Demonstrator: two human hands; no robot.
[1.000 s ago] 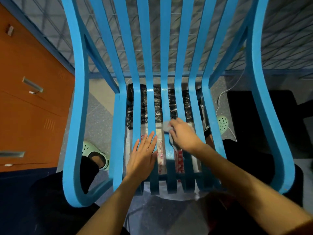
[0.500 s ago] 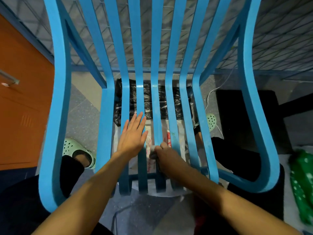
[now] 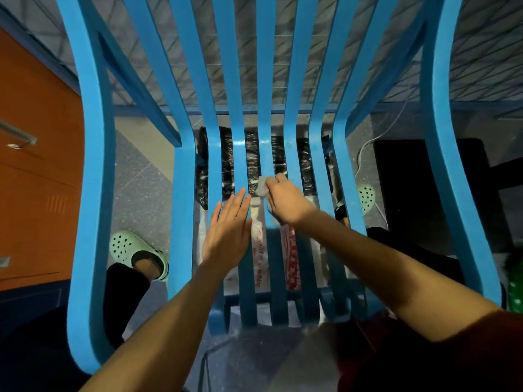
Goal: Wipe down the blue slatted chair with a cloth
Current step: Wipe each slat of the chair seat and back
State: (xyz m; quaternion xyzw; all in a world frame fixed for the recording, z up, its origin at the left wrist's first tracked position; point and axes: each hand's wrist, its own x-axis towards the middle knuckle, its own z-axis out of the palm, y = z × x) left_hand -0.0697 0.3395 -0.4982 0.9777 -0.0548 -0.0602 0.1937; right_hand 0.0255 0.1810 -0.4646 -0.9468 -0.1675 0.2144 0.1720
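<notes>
Blue slatted chair (image 3: 183,193) fills view, on grey speckled floor (image 3: 141,179), person's feet either side. Small grey cloth (image 3: 261,188) on middle seat slat, pinched in curled fingers of right hand (image 3: 285,200). Left hand (image 3: 229,230) flat on neighbouring slats, fingers straight, together, holding nothing. Under seat: black plastic-wrapped bundle (image 3: 252,162), white bag with red print (image 3: 293,258). Pale green clog (image 3: 133,250) beside left armrest. Orange cabinet (image 3: 34,193) at left edge.

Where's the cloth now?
Head view, centre: the cloth is gripped in the right hand on the middle chair slat, just right of the left hand.
</notes>
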